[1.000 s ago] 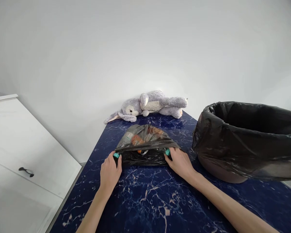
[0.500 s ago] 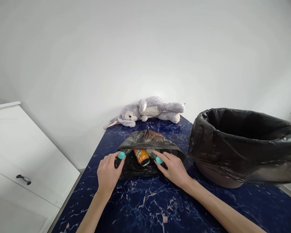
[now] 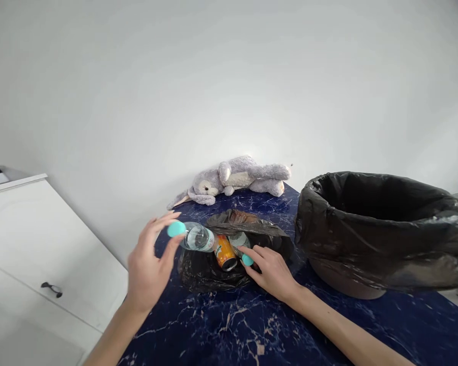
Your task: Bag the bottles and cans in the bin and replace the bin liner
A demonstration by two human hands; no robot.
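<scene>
My left hand (image 3: 150, 259) grips a clear plastic bottle (image 3: 198, 238) by its turquoise cap, the bottle lying sideways with its base toward the black plastic bag (image 3: 198, 274). The bag rests on the blue marbled tabletop, its mouth facing me. An orange drink can (image 3: 225, 253) lies in the opening between my hands. My right hand (image 3: 273, 272) is closed at the neck of a second clear bottle (image 3: 239, 240), by its turquoise cap; that bottle's far end is inside the bag.
A bin (image 3: 347, 279) lined with a black bag stands on the table at the right. A grey plush bunny (image 3: 236, 178) lies along the back edge by the wall. A white cabinet (image 3: 49, 244) with a dark handle is at the left.
My left hand has pulled its bottle out of the bag, up and to the left, so most of it now shows. My right hand has stayed nearly in place at the other bottle.
</scene>
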